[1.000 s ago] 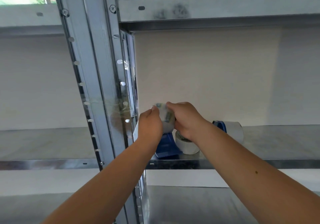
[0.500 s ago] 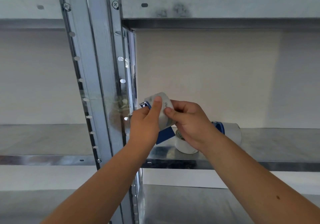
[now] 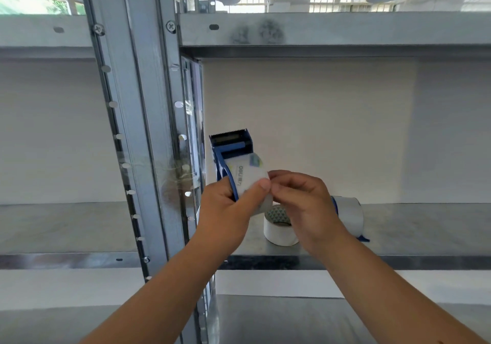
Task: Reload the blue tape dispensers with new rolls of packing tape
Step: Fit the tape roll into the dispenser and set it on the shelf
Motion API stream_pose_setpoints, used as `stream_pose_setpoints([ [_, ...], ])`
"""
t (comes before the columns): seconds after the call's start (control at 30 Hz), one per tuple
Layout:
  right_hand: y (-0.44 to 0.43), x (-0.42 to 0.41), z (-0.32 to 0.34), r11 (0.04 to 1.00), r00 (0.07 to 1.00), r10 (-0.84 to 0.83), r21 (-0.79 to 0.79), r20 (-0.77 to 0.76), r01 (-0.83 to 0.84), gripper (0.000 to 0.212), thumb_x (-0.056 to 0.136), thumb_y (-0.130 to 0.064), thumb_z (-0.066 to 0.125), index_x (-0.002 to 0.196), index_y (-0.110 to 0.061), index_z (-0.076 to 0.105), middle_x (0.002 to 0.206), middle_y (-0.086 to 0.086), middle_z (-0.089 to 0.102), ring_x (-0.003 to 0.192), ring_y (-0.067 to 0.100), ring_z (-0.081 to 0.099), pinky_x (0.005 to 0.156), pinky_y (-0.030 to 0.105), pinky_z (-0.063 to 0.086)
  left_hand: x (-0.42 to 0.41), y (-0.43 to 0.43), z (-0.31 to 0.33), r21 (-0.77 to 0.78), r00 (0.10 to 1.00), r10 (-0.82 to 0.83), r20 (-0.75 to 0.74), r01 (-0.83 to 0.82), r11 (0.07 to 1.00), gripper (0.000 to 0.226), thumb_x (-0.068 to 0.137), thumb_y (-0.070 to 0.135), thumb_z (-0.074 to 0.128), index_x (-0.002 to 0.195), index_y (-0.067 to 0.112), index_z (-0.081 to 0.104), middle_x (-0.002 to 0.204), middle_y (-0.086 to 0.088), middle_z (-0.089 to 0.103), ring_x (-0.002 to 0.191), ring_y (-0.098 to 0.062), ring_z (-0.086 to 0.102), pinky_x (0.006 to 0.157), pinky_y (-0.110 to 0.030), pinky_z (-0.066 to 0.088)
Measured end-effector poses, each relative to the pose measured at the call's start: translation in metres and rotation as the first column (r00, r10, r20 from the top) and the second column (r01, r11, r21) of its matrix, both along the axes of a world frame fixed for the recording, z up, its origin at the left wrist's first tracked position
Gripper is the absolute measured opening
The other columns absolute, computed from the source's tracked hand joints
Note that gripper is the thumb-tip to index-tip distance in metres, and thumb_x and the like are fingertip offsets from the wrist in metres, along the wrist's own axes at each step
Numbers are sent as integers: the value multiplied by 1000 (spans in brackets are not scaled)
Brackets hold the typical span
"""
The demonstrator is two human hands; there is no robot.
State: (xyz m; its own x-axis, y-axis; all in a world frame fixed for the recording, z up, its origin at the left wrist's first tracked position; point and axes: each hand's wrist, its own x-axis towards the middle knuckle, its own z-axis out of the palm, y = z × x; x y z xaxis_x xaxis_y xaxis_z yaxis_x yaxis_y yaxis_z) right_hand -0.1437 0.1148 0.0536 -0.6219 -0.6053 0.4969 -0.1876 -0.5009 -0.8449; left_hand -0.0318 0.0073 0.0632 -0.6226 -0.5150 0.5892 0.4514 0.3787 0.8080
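My left hand (image 3: 225,211) grips a blue tape dispenser (image 3: 231,144), held up in front of the shelf with its serrated blade on top. A whitish roll of packing tape (image 3: 248,176) sits in it. The fingertips of my right hand (image 3: 303,205) pinch at the roll's right edge, next to my left thumb. On the metal shelf (image 3: 398,237) behind my hands, a loose white tape roll (image 3: 279,233) lies flat. A second blue dispenser (image 3: 348,213), loaded with a clear roll, stands to its right, partly hidden by my right hand.
A grey steel upright (image 3: 138,131) with punched holes rises just left of my hands. Another shelf board (image 3: 318,30) runs overhead and a lower one (image 3: 292,319) lies beneath my forearms. A plain white wall closes the back.
The dispenser has been lifted off the shelf and turned so its blade end points up. My right fingers have shifted from the top of the roll to its right edge.
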Motion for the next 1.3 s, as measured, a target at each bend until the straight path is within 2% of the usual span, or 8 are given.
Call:
stream_pose_setpoints([
  [0.13, 3, -6, 18, 993, 990, -115, 38, 78, 112, 20, 89, -22, 63, 84, -17, 81, 97, 13, 78, 94, 32, 72, 79, 45, 57, 5, 5, -7, -165, 999, -5, 46, 13, 986, 16, 90, 24, 70, 91, 40, 67, 80, 32, 72, 79, 9, 69, 62, -8, 52],
  [0.3, 4, -5, 43, 957, 996, -91, 278, 4, 86, 15, 92, -22, 71, 97, -13, 82, 94, 8, 80, 84, 20, 74, 74, 37, 57, 7, 6, -16, -295, 998, -65, 10, 65, 953, 13, 88, 36, 72, 89, 24, 69, 79, -3, 67, 70, -16, 67, 57, -26, 57],
  [0.43, 4, -4, 57, 935, 990, -101, 350, 102, 59, 18, 83, -11, 74, 96, 1, 78, 80, 10, 72, 73, 22, 69, 69, 36, 55, 6, 7, -18, -344, 999, -42, 22, 48, 938, 16, 86, 40, 69, 92, 25, 68, 83, -2, 68, 71, -15, 67, 59, -28, 56],
  [0.57, 1, -1, 59, 947, 970, -148, 311, 195, 82, 9, 83, -4, 74, 90, -8, 77, 88, 16, 77, 72, 21, 71, 68, 35, 57, 4, 6, -19, -366, 999, -48, 23, 54, 929, 23, 87, 40, 70, 96, 19, 70, 81, -3, 69, 73, -20, 69, 60, -33, 58],
  [0.8, 2, -6, 61, 887, 970, -223, 433, 94, 161, 17, 69, -20, 85, 83, -10, 82, 80, 8, 76, 79, 28, 67, 74, 43, 50, 7, 6, -16, -450, 997, -54, 47, 70, 890, 13, 90, 36, 72, 101, 35, 67, 85, 27, 69, 79, -2, 70, 62, -9, 49],
  [0.97, 2, 1, 68, 853, 975, -183, 514, 129, 92, 17, 73, -20, 79, 86, -9, 74, 79, 12, 68, 71, 27, 64, 67, 38, 49, 3, 3, -21, -500, 996, -65, 65, 90, 862, 15, 88, 24, 76, 101, 18, 73, 80, 21, 64, 74, 0, 67, 62, -8, 46],
  [1.13, 1, 1, 61, 876, 964, -258, 437, 63, 205, 25, 78, -12, 81, 57, -19, 71, 68, 9, 64, 72, 28, 59, 71, 42, 43, 2, 4, -23, -463, 995, -74, 61, 94, 881, 16, 88, 23, 77, 103, 18, 74, 83, 24, 68, 79, -1, 70, 64, -10, 50],
  [1.3, 1, 0, 59, 873, 959, -283, 419, 21, 248, 10, 87, -10, 79, 82, -16, 73, 80, 9, 71, 64, 19, 65, 58, 26, 53, 5, 11, -23, -413, 992, -86, 97, 119, 903, 16, 87, 35, 71, 100, 40, 64, 86, 27, 67, 82, -1, 69, 63, -9, 49],
])
